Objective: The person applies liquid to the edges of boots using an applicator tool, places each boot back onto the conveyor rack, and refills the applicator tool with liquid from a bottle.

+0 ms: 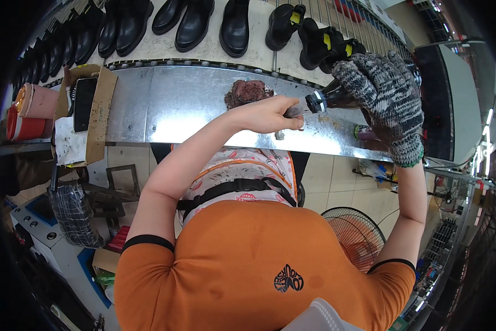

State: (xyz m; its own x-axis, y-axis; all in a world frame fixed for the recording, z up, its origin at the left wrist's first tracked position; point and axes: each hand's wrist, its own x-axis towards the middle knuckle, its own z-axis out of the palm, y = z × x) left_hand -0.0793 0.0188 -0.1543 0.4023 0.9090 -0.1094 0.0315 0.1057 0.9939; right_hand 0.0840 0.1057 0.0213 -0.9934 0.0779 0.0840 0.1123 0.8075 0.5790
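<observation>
Presently, my bare left hand (pixel 265 115) is closed in a pinch, with the thumb and the fingers around a small grey piece (pixel 293 112), just above the metal bench (pixel 176 102). My right hand (pixel 383 96) wears a knitted glove (pixel 405 118), grey, black and white, and it grasps a dark glossy thing (pixel 339 98); the glove hides much of it, so I cannot tell its whole shape. Its black end, which has a pale band, points to my left hand and is just beside the grey piece, with a narrow gap between them. Behind my left wrist, a crumbly reddish-brown lump (pixel 248 92) lies on the bench. A small pale bit (pixel 280 134) lies near the front edge of the bench. Beyond it, black boots (pixel 235 27) are standing in a row, and at my left there is an open cardboard box (pixel 105 99).
</observation>
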